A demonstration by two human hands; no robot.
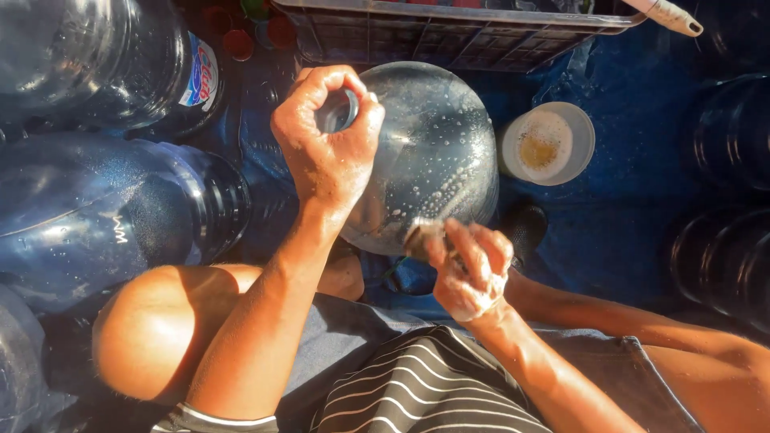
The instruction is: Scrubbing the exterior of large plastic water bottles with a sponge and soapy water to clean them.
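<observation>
My left hand (327,148) is curled around the neck (343,110) of the big clear water jug (433,152), thumb and fingers closed in a ring on the mouth. The jug stands upright between my knees, seen from above, wet, with droplets and foam across its dome. My right hand (469,269) is closed on a small scrub pad (420,235), dark and soapy, pressed against the near shoulder of the jug. So the hands are apart, each clamped on its own thing, both touching the jug.

Everything else placed from the jug. Just right of it sits a white bowl (548,143) with yellowish sudsy liquid inside, standing on the blue tarp (642,120); bowl and jug look close, touching or not I cannot tell. Beyond the jug, at the top edge, is a grey plastic crate (449,36) with slatted walls, and a pale handle (666,14) sticks out past its right corner. Left of the jug lie more large blue-tinted jugs (104,208) on their sides, one with a coloured label (200,76). Beyond-left of the jug, a few red caps (239,42) sit in shadow. Far right of the jug, dark ribbed jugs (726,265) stand in shade, well apart from it. Near side of the jug: my bare left knee (152,329), grey shorts (353,337), striped shirt hem (417,393). A small dark object (523,224) sits low right of the jug, too shadowed to identify.
</observation>
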